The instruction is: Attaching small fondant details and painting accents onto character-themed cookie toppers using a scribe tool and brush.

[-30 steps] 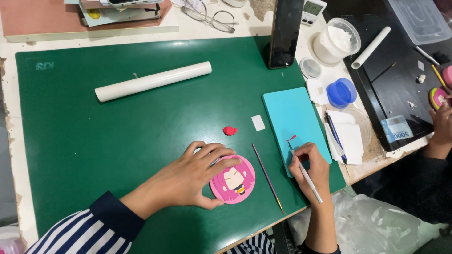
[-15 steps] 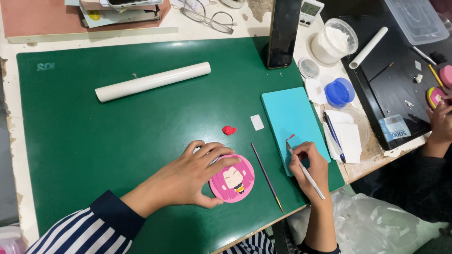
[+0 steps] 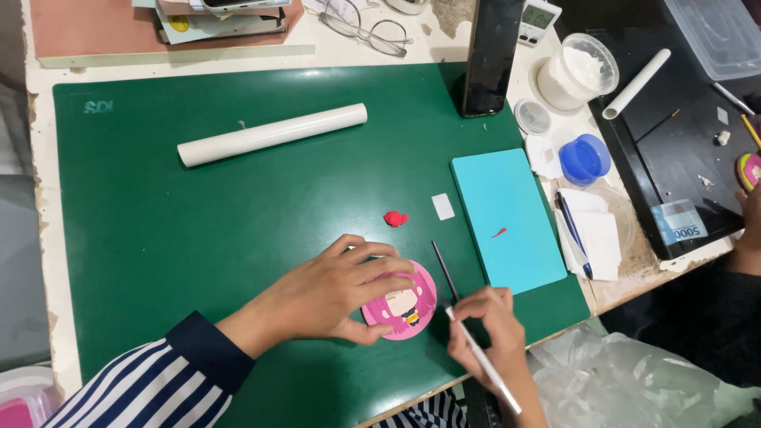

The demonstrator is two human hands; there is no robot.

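My left hand lies flat on the green cutting mat, fingers around the left side of a round pink disc that bears a small clay figure. My right hand grips a thin white tool like a pen, its tip close to the disc's right edge. A thin dark stick lies on the mat just above that hand. A small red clay lump and a white scrap sit above the disc.
A teal board with a red smear lies to the right. A white roller is on the mat's upper part. A dark phone, glasses, a tub of white powder, a blue lid. Another person's hand works at the right edge.
My right hand has come off the teal board and moved left and down to the pink disc with the white tool. A red smear now shows on the board. My left hand has stayed put.
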